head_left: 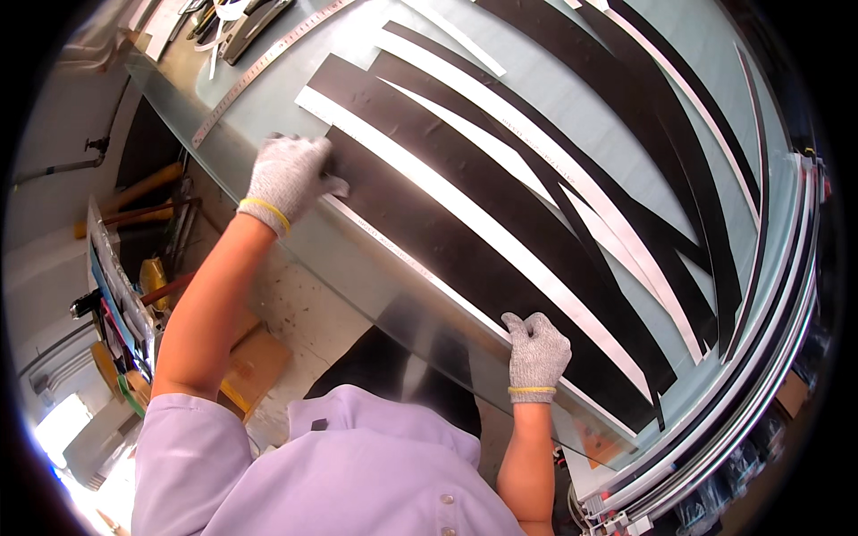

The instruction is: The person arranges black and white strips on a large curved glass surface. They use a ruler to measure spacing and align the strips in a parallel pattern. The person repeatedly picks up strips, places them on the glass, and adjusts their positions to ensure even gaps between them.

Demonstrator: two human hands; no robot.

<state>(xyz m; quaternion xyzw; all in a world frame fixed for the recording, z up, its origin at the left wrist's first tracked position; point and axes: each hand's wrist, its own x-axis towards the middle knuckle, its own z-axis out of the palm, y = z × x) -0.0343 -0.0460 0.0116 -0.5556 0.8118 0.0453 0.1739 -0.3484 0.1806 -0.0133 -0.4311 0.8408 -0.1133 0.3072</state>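
Note:
Both my hands wear grey knit gloves with yellow cuffs. The nearest black strip with a white edge (pixel 402 214) lies along the front of a glass-topped table. At its left end my left hand (pixel 290 174) is closed on the strip's end, thumb out along the edge. Farther right, my right hand (pixel 538 350) pinches the same strip's near white edge between thumb and fingers. Just beyond lies another black strip with a white band (pixel 465 201), partly overlapped by the nearest one. The fingertips of my left hand are partly hidden.
More black and white strips (pixel 581 89) lie fanned and overlapping across the glass table (pixel 259 116). A steel ruler (pixel 259 67) and a knife-like tool (pixel 253 31) are at the far left. Metal rails (pixel 786 295) curve along the right side. Cardboard (pixel 259 357) sits on the floor.

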